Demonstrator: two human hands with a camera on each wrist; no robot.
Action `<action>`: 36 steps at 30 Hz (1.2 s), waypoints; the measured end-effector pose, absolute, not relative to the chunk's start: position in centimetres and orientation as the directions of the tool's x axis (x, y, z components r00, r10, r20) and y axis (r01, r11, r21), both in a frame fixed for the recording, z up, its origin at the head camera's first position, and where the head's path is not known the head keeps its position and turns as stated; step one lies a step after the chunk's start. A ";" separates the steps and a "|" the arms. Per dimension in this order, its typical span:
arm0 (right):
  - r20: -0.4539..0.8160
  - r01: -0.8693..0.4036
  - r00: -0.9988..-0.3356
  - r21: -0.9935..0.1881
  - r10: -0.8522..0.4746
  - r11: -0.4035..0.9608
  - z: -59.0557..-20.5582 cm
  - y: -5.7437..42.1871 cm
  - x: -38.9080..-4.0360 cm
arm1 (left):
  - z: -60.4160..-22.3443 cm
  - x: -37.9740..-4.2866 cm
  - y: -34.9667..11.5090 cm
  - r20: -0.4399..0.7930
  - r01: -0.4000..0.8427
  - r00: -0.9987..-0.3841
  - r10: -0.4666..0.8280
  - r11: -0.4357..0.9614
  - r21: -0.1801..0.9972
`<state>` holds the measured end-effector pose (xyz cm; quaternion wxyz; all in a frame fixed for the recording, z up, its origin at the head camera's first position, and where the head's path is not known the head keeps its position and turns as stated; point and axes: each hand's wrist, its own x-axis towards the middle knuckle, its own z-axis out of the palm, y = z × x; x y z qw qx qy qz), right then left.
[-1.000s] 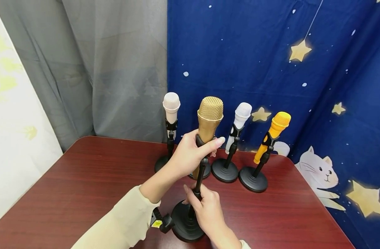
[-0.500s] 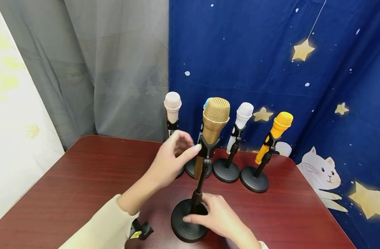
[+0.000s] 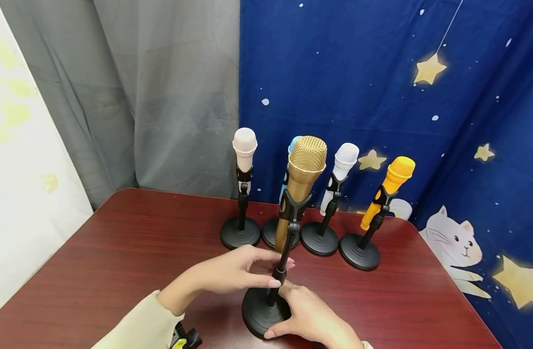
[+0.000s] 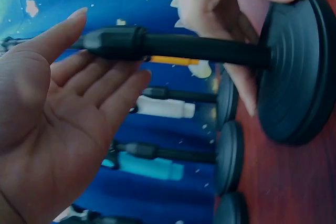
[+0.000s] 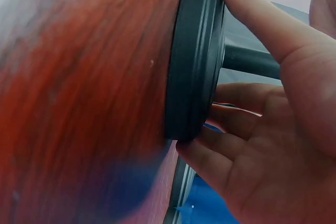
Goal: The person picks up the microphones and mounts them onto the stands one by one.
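Note:
A gold microphone (image 3: 302, 182) sits tilted in the clip of a black microphone stand (image 3: 258, 312), whose round base rests on the table. My left hand (image 3: 227, 272) is at the stand's pole, thumb on one side and fingers on the other. In the left wrist view, its fingers (image 4: 113, 95) are mostly straight, alongside the collar; contact is hard to tell. Lower down, my right hand (image 3: 314, 315) holds the round base, its thumb on the near edge. The right wrist view shows thumb and fingers spread across the base (image 5: 193, 72) by its rim.
Behind stand several more microphones on black stands: pale pink (image 3: 244, 145), blue (image 3: 293, 144), partly hidden by the gold one, white (image 3: 345, 160) and yellow (image 3: 395, 177). The dark red table (image 3: 131, 252) ends before a grey curtain (image 3: 183, 106) and blue starry curtain (image 3: 358, 72).
My left hand has let go of the gold microphone by its clip and moved down to the pole. My right hand has gone from the lower pole down to the base.

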<state>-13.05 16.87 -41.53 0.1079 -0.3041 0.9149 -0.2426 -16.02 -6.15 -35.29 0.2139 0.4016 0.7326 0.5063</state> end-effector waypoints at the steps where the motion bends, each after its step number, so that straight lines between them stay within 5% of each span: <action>1: -0.049 -0.504 -0.792 -0.511 -0.609 0.697 -41.5 16.9 -13.0 | -35.5 -16.3 -5.9 0.100 0.372 -0.561 0.822 0.142 0.917; 9: -0.011 -0.521 -0.795 -0.500 -0.607 0.691 -41.5 16.7 -12.7 | -36.5 -18.4 -5.0 0.122 0.345 -0.422 0.899 0.035 0.938; 16: -0.012 -0.514 -0.802 -0.495 -0.597 0.701 -41.5 16.6 -12.7 | -36.7 -18.7 -5.0 0.160 0.409 -0.429 0.889 0.033 0.912; 27: -0.012 -0.496 -0.808 -0.524 -0.589 0.692 -41.5 16.6 -12.7 | -36.7 -17.3 -4.7 0.184 0.465 -0.579 0.794 0.137 0.875; 36: -0.063 -0.453 -0.814 -0.554 -0.578 0.699 -41.5 16.8 -12.8 | -37.1 -14.9 -3.3 0.251 0.421 -0.830 0.498 0.266 0.867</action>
